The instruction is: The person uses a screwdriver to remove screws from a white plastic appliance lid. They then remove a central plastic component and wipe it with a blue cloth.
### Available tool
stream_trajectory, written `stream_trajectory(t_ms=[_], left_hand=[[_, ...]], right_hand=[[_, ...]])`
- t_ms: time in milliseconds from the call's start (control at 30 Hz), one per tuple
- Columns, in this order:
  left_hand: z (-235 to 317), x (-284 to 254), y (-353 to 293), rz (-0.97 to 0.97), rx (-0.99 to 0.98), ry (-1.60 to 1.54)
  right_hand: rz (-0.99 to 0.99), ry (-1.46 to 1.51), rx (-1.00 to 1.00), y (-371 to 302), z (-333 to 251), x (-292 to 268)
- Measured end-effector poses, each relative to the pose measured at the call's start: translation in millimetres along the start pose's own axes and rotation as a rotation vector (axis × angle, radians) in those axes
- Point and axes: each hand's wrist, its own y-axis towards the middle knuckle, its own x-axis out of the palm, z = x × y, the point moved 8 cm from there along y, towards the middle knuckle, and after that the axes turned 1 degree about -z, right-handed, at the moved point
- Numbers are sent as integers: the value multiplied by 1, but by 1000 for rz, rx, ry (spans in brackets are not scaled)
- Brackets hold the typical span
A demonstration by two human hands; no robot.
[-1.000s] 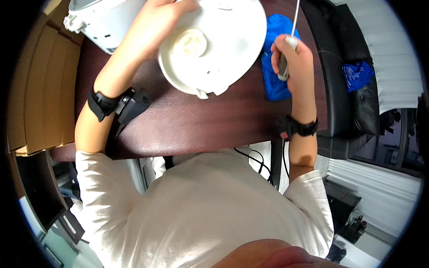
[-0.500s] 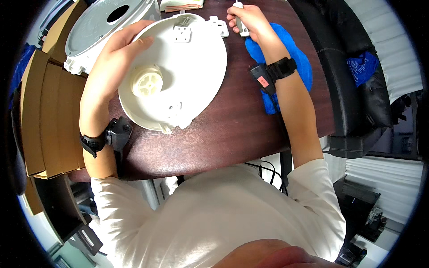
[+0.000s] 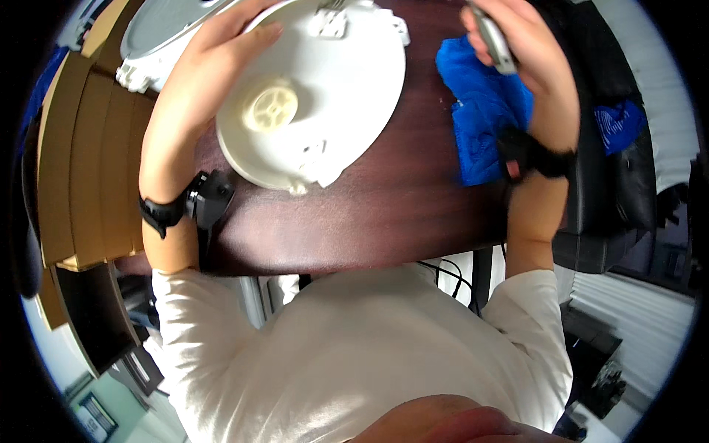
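A white oval plastic cover, shallow like a dish, is tilted on the table in front of me. A round cream-coloured spoked fitting sits inside it. My left hand is closed on the cover's left rim, thumb over the inner side. Off to the right and apart from the cover, my right hand holds a tool with a slim grey-and-white handle. The tool's far end is out of view, so its kind cannot be told. A crumpled blue cloth lies below the right hand.
Behind my left hand stands a white appliance body with a grey top. Cardboard boxes line the left side. The dark brown table ends close to my body. A black sofa is beyond its right edge.
My right hand has moved right and nearer to me with the tool, away from the cover's edge. My left hand keeps its hold on the rim. The whole view has shifted slightly.
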Motion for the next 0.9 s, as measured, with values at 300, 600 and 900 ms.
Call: stream_trajectory(t_ms=[300, 600, 900], left_hand=[[12, 8, 4, -10, 133, 40], [14, 9, 5, -44, 167, 51], [6, 7, 7, -8, 131, 26]], right_hand=[[-247, -61, 225, -143, 77, 91], [-215, -205, 133, -157, 99, 121], [-95, -349, 32, -158, 92, 118]])
